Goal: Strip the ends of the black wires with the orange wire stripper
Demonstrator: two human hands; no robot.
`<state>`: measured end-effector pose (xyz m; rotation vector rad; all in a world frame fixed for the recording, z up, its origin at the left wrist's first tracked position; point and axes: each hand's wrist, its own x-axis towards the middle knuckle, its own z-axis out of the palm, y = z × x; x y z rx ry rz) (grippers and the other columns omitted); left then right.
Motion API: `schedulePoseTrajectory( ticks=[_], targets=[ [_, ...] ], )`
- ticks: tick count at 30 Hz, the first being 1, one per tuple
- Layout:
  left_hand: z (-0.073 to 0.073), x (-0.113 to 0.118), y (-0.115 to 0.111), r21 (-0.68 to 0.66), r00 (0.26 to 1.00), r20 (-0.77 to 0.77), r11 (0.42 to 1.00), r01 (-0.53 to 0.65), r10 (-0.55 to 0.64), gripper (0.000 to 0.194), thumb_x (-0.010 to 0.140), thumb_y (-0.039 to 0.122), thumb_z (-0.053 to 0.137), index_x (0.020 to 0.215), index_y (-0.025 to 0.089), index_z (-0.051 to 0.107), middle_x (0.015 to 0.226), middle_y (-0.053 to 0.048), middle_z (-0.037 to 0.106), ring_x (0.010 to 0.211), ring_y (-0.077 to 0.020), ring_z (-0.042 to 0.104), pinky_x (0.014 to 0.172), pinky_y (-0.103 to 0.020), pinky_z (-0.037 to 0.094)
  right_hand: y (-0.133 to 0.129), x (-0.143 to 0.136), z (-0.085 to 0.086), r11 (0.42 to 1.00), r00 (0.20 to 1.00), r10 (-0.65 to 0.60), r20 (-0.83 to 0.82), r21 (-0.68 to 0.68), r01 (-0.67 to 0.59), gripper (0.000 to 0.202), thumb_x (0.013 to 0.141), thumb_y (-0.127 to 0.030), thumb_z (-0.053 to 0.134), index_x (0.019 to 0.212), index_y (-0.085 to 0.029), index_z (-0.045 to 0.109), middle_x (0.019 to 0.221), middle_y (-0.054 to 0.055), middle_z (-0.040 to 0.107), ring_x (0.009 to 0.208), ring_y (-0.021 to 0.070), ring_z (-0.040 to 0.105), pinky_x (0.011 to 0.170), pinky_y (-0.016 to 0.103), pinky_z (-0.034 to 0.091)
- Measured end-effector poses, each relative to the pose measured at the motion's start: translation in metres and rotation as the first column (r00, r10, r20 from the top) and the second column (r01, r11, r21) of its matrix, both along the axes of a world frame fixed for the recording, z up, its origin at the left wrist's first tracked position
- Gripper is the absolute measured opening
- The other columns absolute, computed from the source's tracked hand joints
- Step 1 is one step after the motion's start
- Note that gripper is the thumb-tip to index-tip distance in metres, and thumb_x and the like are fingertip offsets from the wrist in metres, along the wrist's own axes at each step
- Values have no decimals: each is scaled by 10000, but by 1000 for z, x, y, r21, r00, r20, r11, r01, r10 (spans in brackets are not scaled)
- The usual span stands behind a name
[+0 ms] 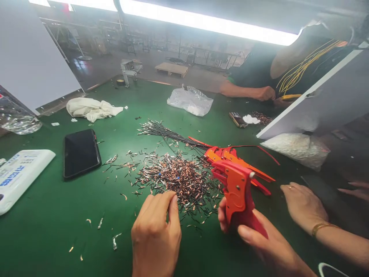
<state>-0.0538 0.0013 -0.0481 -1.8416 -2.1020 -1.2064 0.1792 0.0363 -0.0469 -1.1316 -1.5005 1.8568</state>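
At the left edge of the green table (100, 215), a crumpled clear bag (21, 122) lies beyond a white case with blue print (24, 175); next come a black phone (81, 154), lying flat, and a cream cloth (89, 109) farther back; the left hand (157, 231) is at the near side of a pile of copper-ended wire offcuts (184, 179), thumb and forefinger drawn narrowly together; whether they pinch anything, I cannot tell; behind the pile lies a bundle of thin black wires (173, 134), with a translucent bag (190, 100) farther back; right of the pile, the right hand (259, 234) holds the red-and-orange wire stripper (238, 188), fingers wrapped round its handles, its head raised toward the pile; another red-and-orange tool (215, 154) lies just behind it, near the right end of the bundle; at the far side a person (263, 93) has hands near yellow wires (302, 73); farther right, another person's hand (305, 204) with a bracelet rests near a bag of pale pieces (300, 148).
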Motion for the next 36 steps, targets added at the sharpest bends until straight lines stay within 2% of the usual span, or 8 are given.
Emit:
schedulePoseTrajectory(
  ticks=[2, 5, 8, 13, 16, 22, 28, 36],
  targets=[
    [0, -2, -1, 22, 999, 34, 1000, -10, 9, 156, 930, 179, 527, 827, 185, 644, 725, -2, 668, 631, -145, 604, 619, -272, 462, 2, 7, -1, 965, 946, -55, 321, 261, -32, 443, 884, -429, 576, 1268, -224, 495, 1152, 127, 607, 1064, 302, 572, 924, 451, 445],
    [-1, -3, -3, 50, 998, 67, 999, -20, 17, 110, 914, 166, 563, 843, 166, 647, 745, -13, 666, 660, -142, 604, 646, -269, 467, 2, 8, -3, 761, 782, -174, 599, 585, -279, 439, 809, -244, 645, 1231, -225, 526, 1159, 118, 620, 1070, 321, 563, 929, 479, 441],
    [-2, -1, -3, 62, 997, 70, 998, 20, -24, 92, 907, 141, 572, 886, 150, 662, 776, -19, 679, 687, -138, 605, 663, -264, 469, -4, -2, -8, 572, 697, -210, 686, 664, -481, 539, 684, -112, 706, 1184, -224, 537, 1093, 86, 633, 976, 297, 569, 871, 465, 476],
    [0, 2, -2, 58, 991, 46, 991, 123, -126, 113, 898, 100, 566, 916, 163, 658, 755, 7, 672, 676, -138, 571, 705, -279, 460, -17, -23, -16, 447, 666, -197, 720, 670, -592, 667, 647, -366, 856, 1196, -170, 531, 1136, 127, 599, 1022, 325, 550, 861, 474, 507],
    [-1, 0, -2, 1, 980, 41, 981, 194, -193, 114, 890, 97, 569, 892, 183, 643, 725, 12, 638, 672, -156, 528, 680, -298, 435, -21, -29, -18, 437, 655, -234, 719, 679, -589, 676, 659, -479, 842, 1179, -165, 546, 1120, 133, 595, 1017, 335, 543, 851, 492, 499],
    [-2, -3, -4, -109, 944, -58, 942, 317, -324, 162, 870, 113, 599, 955, 238, 657, 772, 19, 653, 736, -178, 516, 689, -319, 359, -11, -31, -13, 579, 729, -227, 646, 691, -432, 428, 888, -486, 624, 1186, -197, 518, 1044, 94, 607, 978, 280, 533, 841, 438, 428],
    [-4, 6, -4, -149, 927, 0, 917, 371, -375, 196, 878, 108, 574, 905, 263, 691, 717, 13, 642, 774, -189, 515, 771, -348, 345, 2, -33, -10, 333, 833, -435, 342, 921, -204, 227, 948, -180, 555, 1166, -241, 559, 1002, 44, 671, 993, 231, 547, 914, 425, 285],
    [-11, 8, -5, -209, 917, -35, 900, 383, -398, 238, 872, 29, 528, 854, 232, 651, 713, -1, 624, 744, -200, 492, 685, -332, 336, -3, -45, -6, 364, 855, -415, 312, 918, -158, 154, 858, -68, 553, 849, -207, 618, 734, -28, 653, 787, 164, 591, 870, 382, 271]
  ],
)
